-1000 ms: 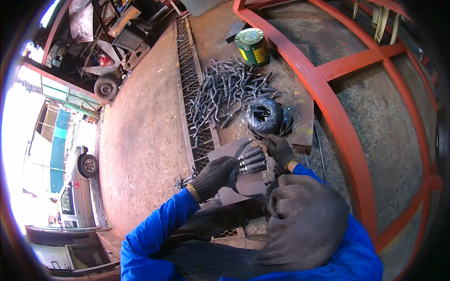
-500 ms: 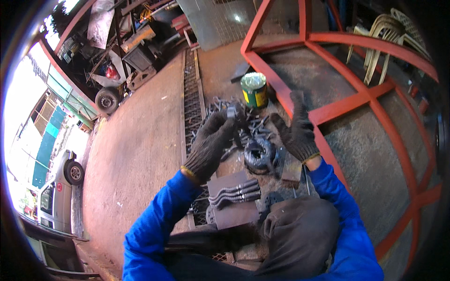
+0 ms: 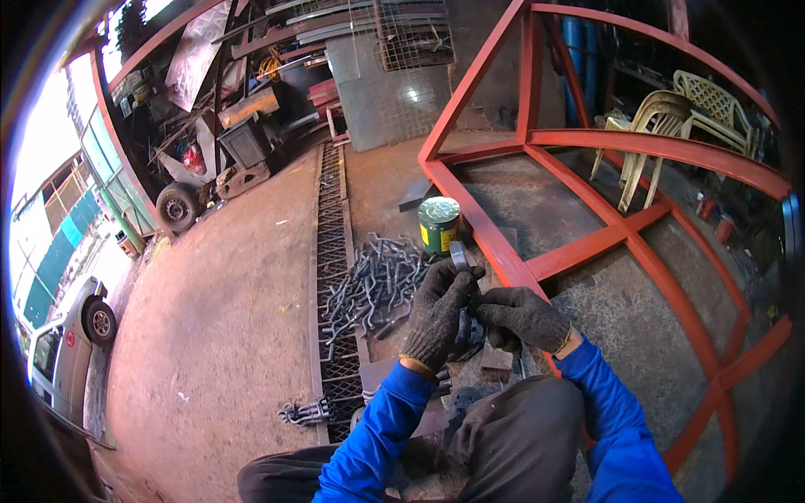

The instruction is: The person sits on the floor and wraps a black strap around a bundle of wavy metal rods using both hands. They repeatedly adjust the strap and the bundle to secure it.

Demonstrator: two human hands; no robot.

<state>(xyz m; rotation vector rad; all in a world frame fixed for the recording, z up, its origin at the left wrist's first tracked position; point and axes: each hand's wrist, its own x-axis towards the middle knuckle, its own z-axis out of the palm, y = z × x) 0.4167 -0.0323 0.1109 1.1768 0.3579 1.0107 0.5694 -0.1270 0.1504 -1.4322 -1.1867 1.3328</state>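
Note:
My left hand (image 3: pixel 436 314), in a dark knitted glove, is closed on a small grey curved band (image 3: pixel 459 256) that sticks up past its fingertips; I cannot tell whether it is a roll or a strip. Against it, my right hand (image 3: pixel 528 318), gloved too, has its fingers pinched together. Whatever the right fingers hold is hidden. A pile of short bent metal rods (image 3: pixel 373 281) lies to the left of my hands. Beyond them stands a green and yellow can (image 3: pixel 438 225). Below the hands, a dark coil (image 3: pixel 467 339) is mostly covered.
A red steel frame (image 3: pixel 579 251) spans the right side. A metal grate (image 3: pixel 329 243) runs along the floor at left, with a bundle of bent rods (image 3: pixel 306 412) on it. Plastic chairs (image 3: pixel 658 121) stand far right; a vehicle (image 3: pixel 63 352) is at far left.
My right hand, spread and apart before, has come left to meet my left hand with its fingers closed. The left hand still holds the grey band. The view has tilted up.

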